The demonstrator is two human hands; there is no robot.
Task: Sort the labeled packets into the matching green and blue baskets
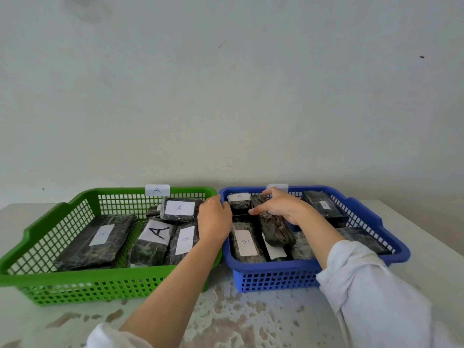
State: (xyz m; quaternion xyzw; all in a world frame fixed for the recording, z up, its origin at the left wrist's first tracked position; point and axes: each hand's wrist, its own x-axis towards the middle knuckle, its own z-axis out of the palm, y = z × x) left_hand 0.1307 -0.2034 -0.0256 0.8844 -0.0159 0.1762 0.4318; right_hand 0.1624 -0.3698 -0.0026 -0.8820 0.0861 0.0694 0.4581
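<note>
Your right hand (278, 205) is over the back of the blue basket (276, 277), with the fingers spread and curved down onto a dark packet (272, 228) that lies tilted on top of the others; whether the fingers really close around it, I cannot tell, because the palm hides the contact. Your left hand (213, 219) is at the place where the two baskets meet, seen from the back, so its fingers are hidden and its state is not clear. In the blue basket you can read B on two packets (244, 241), but other labels there are covered or turned away, and the tag on its far rim is mostly behind your right hand. The green basket (82, 280) beside it holds packets marked A (178, 209), under a rim tag A (157, 190). Both baskets stand on a pale, stained table (226, 317).
</note>
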